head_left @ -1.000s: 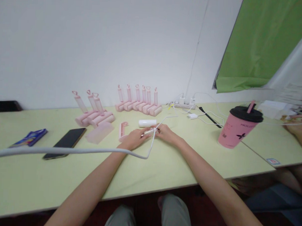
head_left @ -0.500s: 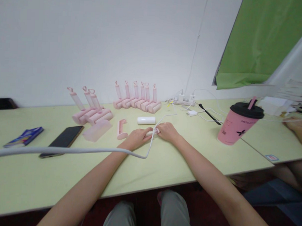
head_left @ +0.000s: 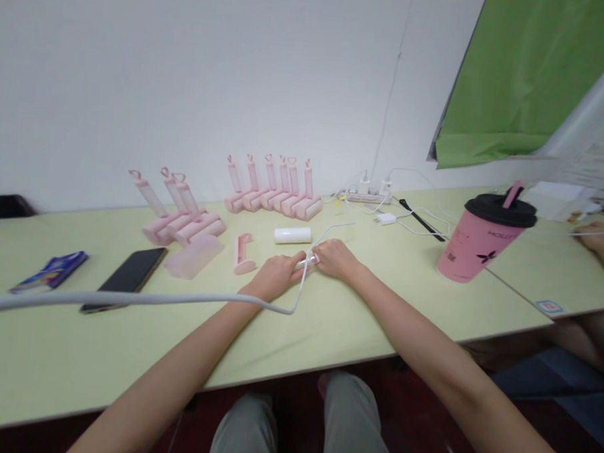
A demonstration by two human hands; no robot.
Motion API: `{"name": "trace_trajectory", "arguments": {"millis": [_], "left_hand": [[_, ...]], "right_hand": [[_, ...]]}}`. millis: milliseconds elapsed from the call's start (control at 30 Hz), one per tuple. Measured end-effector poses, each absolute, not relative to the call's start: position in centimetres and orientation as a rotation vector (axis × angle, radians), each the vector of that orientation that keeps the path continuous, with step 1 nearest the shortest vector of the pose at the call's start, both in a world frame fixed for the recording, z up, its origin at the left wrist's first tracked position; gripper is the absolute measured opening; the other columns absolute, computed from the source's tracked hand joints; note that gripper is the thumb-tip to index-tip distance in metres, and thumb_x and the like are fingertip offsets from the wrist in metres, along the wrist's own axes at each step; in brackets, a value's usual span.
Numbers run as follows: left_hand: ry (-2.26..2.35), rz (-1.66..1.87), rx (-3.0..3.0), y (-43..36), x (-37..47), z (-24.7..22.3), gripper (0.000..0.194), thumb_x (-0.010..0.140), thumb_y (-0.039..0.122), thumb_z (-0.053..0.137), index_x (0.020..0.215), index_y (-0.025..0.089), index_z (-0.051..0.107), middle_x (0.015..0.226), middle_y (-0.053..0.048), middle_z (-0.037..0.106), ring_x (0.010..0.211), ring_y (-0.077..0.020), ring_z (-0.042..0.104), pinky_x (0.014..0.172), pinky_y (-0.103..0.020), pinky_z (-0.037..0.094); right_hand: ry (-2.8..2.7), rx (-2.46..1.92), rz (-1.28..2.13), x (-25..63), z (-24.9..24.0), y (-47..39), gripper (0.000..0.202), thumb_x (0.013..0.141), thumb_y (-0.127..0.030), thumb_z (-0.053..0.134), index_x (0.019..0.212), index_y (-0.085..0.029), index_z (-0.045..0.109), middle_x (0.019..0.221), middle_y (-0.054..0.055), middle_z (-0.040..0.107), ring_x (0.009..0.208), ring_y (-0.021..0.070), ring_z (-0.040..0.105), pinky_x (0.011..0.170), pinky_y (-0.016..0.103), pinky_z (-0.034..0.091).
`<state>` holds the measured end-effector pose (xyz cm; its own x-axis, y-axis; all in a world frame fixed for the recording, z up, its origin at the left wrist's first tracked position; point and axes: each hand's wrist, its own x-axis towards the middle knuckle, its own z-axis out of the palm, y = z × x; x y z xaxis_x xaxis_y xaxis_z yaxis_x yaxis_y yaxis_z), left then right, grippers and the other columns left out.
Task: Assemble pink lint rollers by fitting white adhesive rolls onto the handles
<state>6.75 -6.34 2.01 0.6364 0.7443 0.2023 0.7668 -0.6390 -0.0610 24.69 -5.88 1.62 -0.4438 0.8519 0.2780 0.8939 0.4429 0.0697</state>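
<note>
My left hand (head_left: 278,275) and my right hand (head_left: 334,258) meet low over the table, both closed on the ends of a small clear tube (head_left: 311,259). My fingers and a cable cover much of it. Just beyond them lies a white cylinder (head_left: 292,235) on its side. To the left of my left hand is a pink open holder part (head_left: 243,254). Farther left, a translucent pink cover (head_left: 193,256) rests near several pink pieces with upright tubes (head_left: 182,224). More such pieces (head_left: 273,200) stand in a row by the wall.
A white cable (head_left: 153,299) crosses in front of my left forearm. A phone (head_left: 127,277) and a blue packet (head_left: 52,271) lie at left. To the right are a pink cup (head_left: 476,244), a charger (head_left: 385,218), a power strip (head_left: 369,197) and another person's hand (head_left: 601,243).
The view has shifted slightly, so things sit a little higher in it. Both hands stay on the tube, which shows clearer between them.
</note>
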Motion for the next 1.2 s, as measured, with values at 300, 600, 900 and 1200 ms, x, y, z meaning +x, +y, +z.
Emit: {"name": "trace_trajectory", "arguments": {"millis": [300, 600, 900, 1200], "left_hand": [[-1.298, -0.130, -2.624, -6.8, 7.5, 1.7, 0.047, 0.089, 0.049, 0.024, 0.114, 0.016, 0.046, 0.077, -0.013, 0.064, 0.070, -0.0239, 0.063, 0.062, -0.030, 0.042], [-1.353, -0.120, -2.635, -7.4, 7.8, 1.4, 0.049, 0.090, 0.048, 0.025, 0.116, 0.011, 0.045, 0.080, -0.015, 0.064, 0.074, -0.0237, 0.063, 0.067, -0.031, 0.043], [-1.289, -0.072, -2.661, -8.0, 7.8, 1.4, 0.048, 0.090, 0.047, 0.024, 0.111, 0.011, 0.048, 0.080, -0.014, 0.065, 0.076, -0.0233, 0.064, 0.065, -0.030, 0.045], [-1.243, -0.092, -2.608, -7.0, 7.2, 1.4, 0.047, 0.090, 0.049, 0.023, 0.110, 0.013, 0.047, 0.078, -0.013, 0.065, 0.074, -0.0251, 0.064, 0.062, -0.030, 0.044]], "right_hand": [[-2.502, -1.546, -0.298, 24.7, 1.5, -5.7, 0.023, 0.081, -0.022, 0.045, 0.087, -0.011, 0.065, 0.085, 0.016, 0.066, 0.082, 0.0234, 0.060, 0.071, 0.029, 0.037], [-2.517, -1.584, -0.267, 24.6, 1.4, -6.1, 0.025, 0.080, -0.021, 0.045, 0.090, -0.010, 0.065, 0.088, 0.017, 0.065, 0.085, 0.0244, 0.059, 0.074, 0.031, 0.037], [-2.605, -1.599, -0.281, 24.1, 1.1, -6.3, 0.028, 0.080, -0.023, 0.045, 0.089, -0.008, 0.067, 0.088, 0.019, 0.066, 0.083, 0.0254, 0.060, 0.072, 0.031, 0.039], [-2.501, -1.665, -0.302, 23.6, 0.7, -5.7, 0.025, 0.082, -0.028, 0.045, 0.086, -0.014, 0.066, 0.087, 0.013, 0.067, 0.082, 0.0227, 0.061, 0.070, 0.029, 0.038]]}}
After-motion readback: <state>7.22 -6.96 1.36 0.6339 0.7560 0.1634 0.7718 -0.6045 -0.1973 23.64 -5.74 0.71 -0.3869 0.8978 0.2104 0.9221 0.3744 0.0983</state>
